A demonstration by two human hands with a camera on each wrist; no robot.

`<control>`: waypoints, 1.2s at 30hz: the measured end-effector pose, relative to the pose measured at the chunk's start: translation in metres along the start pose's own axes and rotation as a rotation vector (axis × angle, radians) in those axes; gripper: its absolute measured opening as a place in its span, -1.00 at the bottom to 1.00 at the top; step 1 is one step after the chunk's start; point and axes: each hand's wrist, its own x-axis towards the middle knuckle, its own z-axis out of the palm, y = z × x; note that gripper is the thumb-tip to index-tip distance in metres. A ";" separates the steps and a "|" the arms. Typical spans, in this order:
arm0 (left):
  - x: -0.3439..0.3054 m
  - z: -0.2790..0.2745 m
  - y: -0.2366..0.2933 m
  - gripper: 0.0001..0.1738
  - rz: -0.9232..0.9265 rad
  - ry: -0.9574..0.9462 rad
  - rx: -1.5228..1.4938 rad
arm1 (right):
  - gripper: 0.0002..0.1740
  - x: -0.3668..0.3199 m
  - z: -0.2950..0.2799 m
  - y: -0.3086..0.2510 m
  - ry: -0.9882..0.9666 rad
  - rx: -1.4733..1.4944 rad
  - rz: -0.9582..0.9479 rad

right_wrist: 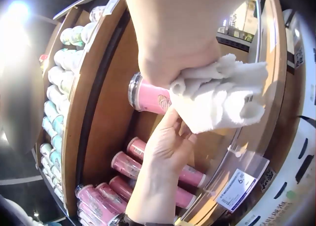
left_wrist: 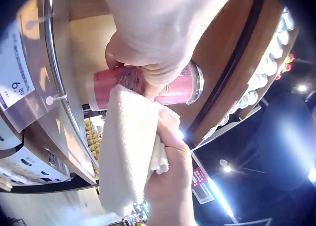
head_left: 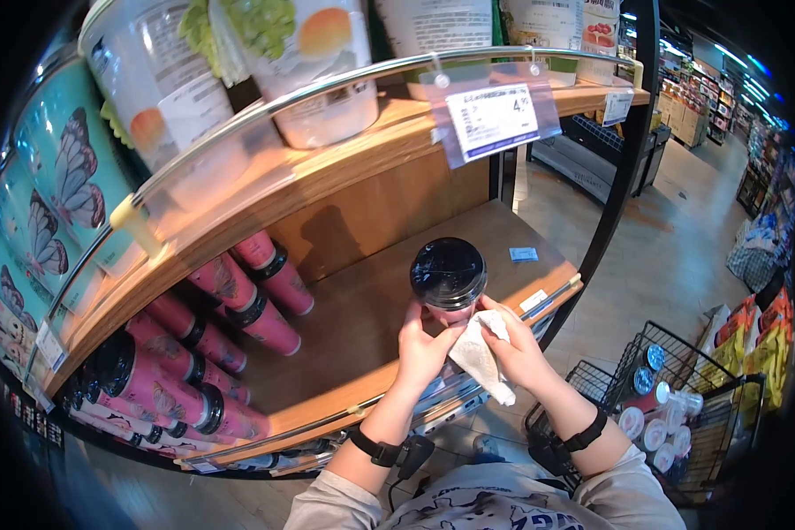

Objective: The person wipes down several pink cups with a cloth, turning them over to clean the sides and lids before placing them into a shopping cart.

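Note:
Held over the shelf board in the head view is a pink canister (left_wrist: 180,90) with a glossy black lid (head_left: 449,269). My left hand (head_left: 422,353) grips its side, thumb toward me. On the other side, my right hand (head_left: 519,352) pinches a folded white cloth (head_left: 484,358) and presses it to the canister wall. The cloth hangs down below the fingers and hides part of the pink surface. In the right wrist view a printed motif shows on the canister (right_wrist: 150,98), right by the edge of the cloth.
Rows of similar pink canisters (head_left: 274,322) stand at the left of the wooden shelf (head_left: 353,353). An upper shelf with a metal rail (head_left: 327,84) and a price tag (head_left: 495,119) overhangs. A wire cart (head_left: 583,384) with several containers stands at the lower right.

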 end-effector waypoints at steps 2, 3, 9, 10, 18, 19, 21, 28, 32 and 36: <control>0.016 0.016 -0.015 -0.29 0.006 0.005 -0.001 | -0.47 0.011 -0.014 0.025 -0.002 -0.022 -0.003; 0.022 0.024 -0.019 -0.30 -0.031 0.008 -0.053 | -0.47 0.018 -0.021 0.039 -0.041 -0.005 0.068; 0.053 0.053 -0.043 -0.41 -0.197 -0.008 0.029 | -0.50 0.050 -0.044 0.069 -0.122 0.028 0.255; 0.056 0.056 -0.050 -0.41 -0.197 0.013 0.027 | -0.50 0.052 -0.047 0.074 -0.143 0.027 0.250; 0.045 0.050 -0.028 -0.14 -0.175 0.075 0.404 | -0.67 0.059 -0.087 0.043 -0.508 -0.462 0.372; 0.038 0.045 -0.025 -0.11 -0.047 0.170 0.494 | -0.66 0.057 -0.089 0.022 -0.561 -0.501 0.365; 0.018 0.028 0.004 -0.24 0.044 0.295 0.465 | -0.65 0.050 -0.085 -0.001 -0.585 -0.415 0.164; -0.078 -0.124 0.098 -0.40 0.447 1.135 1.006 | -0.57 0.039 -0.032 -0.039 -0.764 -0.238 0.158; -0.100 -0.213 0.129 -0.10 0.394 1.441 1.081 | -0.69 0.021 0.001 -0.034 -0.801 -0.161 -0.036; -0.104 -0.251 0.149 0.02 0.312 1.393 1.087 | -0.70 -0.001 0.032 -0.056 -0.804 -0.184 0.093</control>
